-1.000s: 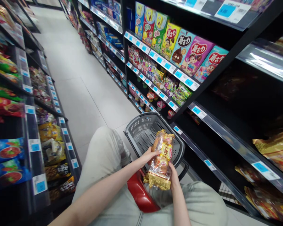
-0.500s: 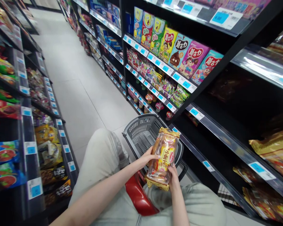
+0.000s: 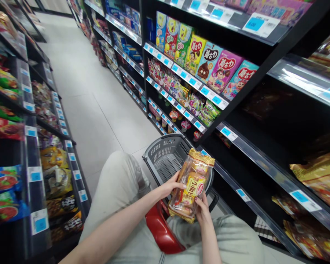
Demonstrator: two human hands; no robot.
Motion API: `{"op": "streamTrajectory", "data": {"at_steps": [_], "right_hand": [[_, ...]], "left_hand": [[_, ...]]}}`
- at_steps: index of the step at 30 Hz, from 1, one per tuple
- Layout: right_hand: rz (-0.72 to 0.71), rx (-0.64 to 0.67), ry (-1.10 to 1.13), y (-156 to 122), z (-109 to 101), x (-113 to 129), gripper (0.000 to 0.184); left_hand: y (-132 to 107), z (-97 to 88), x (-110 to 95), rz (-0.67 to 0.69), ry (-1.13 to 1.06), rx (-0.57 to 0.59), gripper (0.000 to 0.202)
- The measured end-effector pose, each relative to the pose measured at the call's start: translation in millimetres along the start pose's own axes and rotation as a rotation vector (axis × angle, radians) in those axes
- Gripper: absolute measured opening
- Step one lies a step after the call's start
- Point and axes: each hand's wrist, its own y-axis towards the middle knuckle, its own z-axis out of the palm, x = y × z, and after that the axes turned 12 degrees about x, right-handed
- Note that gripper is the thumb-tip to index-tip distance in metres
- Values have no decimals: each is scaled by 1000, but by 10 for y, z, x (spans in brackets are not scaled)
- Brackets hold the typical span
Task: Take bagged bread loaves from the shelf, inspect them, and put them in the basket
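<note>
A clear bag of small breads [image 3: 191,181] with gold ends and a yellow label is held in both my hands over my lap. My left hand [image 3: 170,185] grips its left side, fingers curled round the edge. My right hand [image 3: 202,209] holds its lower right corner from below, thumb on the front. The bag leans with its top toward the right, above the near rim of a grey shopping basket [image 3: 165,156] with a red handle part [image 3: 161,231].
Dark shelves run on both sides of a tiled aisle [image 3: 93,106]. On the right stand colourful snack boxes [image 3: 209,60] and small packets; gold bags [image 3: 319,172] lie on the nearer shelf. Chip bags [image 3: 5,183] fill the left shelves. My knees in light trousers are below.
The bread bag has tipped so its top leans further right and away, and my right hand has slid lower on it. The view shifted slightly.
</note>
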Motion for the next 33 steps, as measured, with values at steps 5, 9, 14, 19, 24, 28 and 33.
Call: {"op": "streamTrajectory", "data": {"at_steps": [5,9,14,19,24,28,33], "right_hand": [[7,-21,0,10,-55,-29,47],[-14,-13,2,32,-111,-80,48],[11,0,27,63,-195,-115,52],[32,7,47,82,-258,-134,54],[42,-15,58,94,-274,-153,54],[42,-44,64,78,-212,-130,52],[56,-82,55,66,-119,-87,49]], "left_hand": [[2,55,-34,15,68,11,74],[9,61,-27,14,75,17,76],[25,27,-1,20,80,13,80],[33,29,-2,26,75,29,80],[30,15,9,17,79,20,82],[32,3,20,5,74,35,85],[37,-4,30,6,95,6,82]]}}
